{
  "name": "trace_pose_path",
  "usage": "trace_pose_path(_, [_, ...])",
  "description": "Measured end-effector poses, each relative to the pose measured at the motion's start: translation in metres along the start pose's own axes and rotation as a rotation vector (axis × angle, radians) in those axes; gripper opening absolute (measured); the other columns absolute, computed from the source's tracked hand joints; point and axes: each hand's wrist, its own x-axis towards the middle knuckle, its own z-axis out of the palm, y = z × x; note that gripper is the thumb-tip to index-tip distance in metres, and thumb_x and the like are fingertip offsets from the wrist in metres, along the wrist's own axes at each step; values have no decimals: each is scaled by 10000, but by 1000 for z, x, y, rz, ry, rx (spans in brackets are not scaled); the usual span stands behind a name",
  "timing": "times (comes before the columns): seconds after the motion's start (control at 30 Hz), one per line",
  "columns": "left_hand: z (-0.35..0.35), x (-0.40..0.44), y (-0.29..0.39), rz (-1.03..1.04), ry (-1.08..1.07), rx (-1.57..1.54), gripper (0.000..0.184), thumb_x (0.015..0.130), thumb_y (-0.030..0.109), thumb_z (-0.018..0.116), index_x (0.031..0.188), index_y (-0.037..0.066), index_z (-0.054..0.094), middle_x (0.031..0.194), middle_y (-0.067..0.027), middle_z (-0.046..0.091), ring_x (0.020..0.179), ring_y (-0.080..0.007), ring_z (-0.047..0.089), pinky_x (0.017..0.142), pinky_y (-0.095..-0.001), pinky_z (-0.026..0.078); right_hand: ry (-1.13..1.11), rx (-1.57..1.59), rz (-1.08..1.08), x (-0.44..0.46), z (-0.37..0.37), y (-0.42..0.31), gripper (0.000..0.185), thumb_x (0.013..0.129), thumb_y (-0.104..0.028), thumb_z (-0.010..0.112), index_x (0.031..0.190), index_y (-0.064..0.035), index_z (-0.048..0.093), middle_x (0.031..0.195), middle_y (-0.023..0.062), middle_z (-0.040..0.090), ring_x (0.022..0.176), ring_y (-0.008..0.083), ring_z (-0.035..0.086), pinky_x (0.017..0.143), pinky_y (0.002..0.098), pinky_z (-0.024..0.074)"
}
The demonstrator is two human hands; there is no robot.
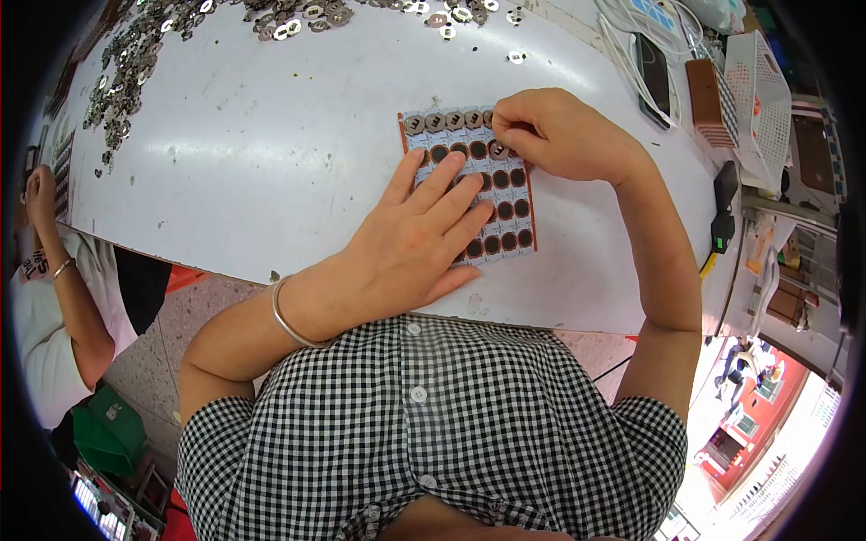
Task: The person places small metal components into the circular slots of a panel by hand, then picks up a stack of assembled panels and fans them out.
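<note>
White and glossy, the tabletop (pixel 225 171) spans the upper and middle frame. Below it, a black-and-white checked shirt (pixel 334 424) with pale buttons fills the bottom centre. At the left edge, another person (pixel 86 298) in a white top has a raised forearm by the tabletop's edge.

A white perforated basket (pixel 760 99) stands at upper right, and a green bin (pixel 110 433) sits at lower left. Heaped silvery metal discs (pixel 122 90) run down the upper left of the tabletop and along its top edge.

The left hand (pixel 410 239) lies palm down, fingers spread wide, over the left and middle parts of the board. The right hand (pixel 559 135) is curled narrow at the board's upper right corner, thumb and forefinger drawn together; whether anything is between them, I cannot tell.

Light blue with orange-brown side edges, the board (pixel 501 194) lies flat just above the frame's centre, bearing rows of black round spots. A black phone (pixel 653 77) lies among white cables at upper right, beside a brown box (pixel 704 95).

A silvery bracelet (pixel 280 311) circles the left wrist. Smallest are the round metal pieces (pixel 435 122) lined up along the board's top row, and a single disc (pixel 499 151) just below them, at the right fingertips.
</note>
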Motion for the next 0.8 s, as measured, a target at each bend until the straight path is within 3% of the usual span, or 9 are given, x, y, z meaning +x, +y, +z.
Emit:
trace_pose_path(0.07, [0,0,0,-3,-2,5,654,752,330,813,1292,22,611,1420,-185,508,1415,-412,383,1169,-638,242,53,22,46,-4,7,-3,107,880,-88,602,860,16,604,747,122,575,670,210,525,645,339,457])
trace_pose_path(0.17, [1,0,-1,3,11,-1,659,750,332,815,1293,20,610,1417,-185,509,1413,-413,385,1169,-638,242,304,99,118,-16,29,-8,135,858,-150,682,865,-15,679,812,132,653,734,283,629,699,380,510])
trace_pose_path(0.37, [1,0,1,-3,-3,16,654,752,336,815,1287,19,613,1415,-191,511,1411,-411,387,1171,-633,243,617,182,212,-30,59,-7,165,821,-156,788,923,-35,740,856,71,664,717,191,648,663,305,523])
trace_pose_path(0.77, [0,2,2,-5,5,19,655,741,333,820,1280,23,616,1403,-191,514,1398,-413,397,1167,-633,251,743,-308,-39,-31,72,-17,179,793,-155,801,911,-53,714,904,67,672,774,236,659,649,324,544])
trace_pose_path(0.8, [-1,1,2,-8,0,21,653,740,331,821,1277,23,616,1401,-192,514,1396,-415,398,1165,-635,252,732,-199,-9,-31,74,-15,177,795,-154,798,914,-54,713,901,67,670,785,239,658,655,327,543])
